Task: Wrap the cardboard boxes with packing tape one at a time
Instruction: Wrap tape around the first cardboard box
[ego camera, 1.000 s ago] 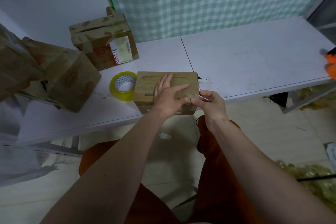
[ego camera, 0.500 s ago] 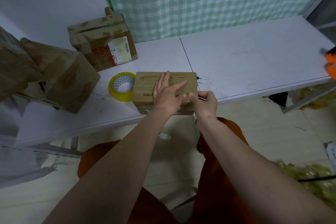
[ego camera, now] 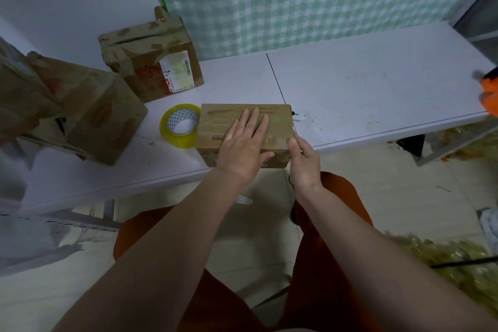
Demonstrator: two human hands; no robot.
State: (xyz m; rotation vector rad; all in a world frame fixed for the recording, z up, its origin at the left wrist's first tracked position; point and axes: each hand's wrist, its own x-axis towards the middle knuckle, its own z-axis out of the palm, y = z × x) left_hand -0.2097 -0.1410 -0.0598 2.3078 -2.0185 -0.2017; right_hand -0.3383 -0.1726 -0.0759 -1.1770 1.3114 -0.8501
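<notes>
Left hand flat on the box at the worktop's near edge, right hand's fingers pressing its corner: uneven pressure may crease the tape or tip the box off.

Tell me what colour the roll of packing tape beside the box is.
Yellow, with a white patterned core; the roll of packing tape shows in the head view.

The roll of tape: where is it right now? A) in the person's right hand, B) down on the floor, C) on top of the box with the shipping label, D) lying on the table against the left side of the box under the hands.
D: the yellow roll of tape lies flat on the white table, against the left side of the small box that the left hand presses on; neither hand holds it.
</notes>
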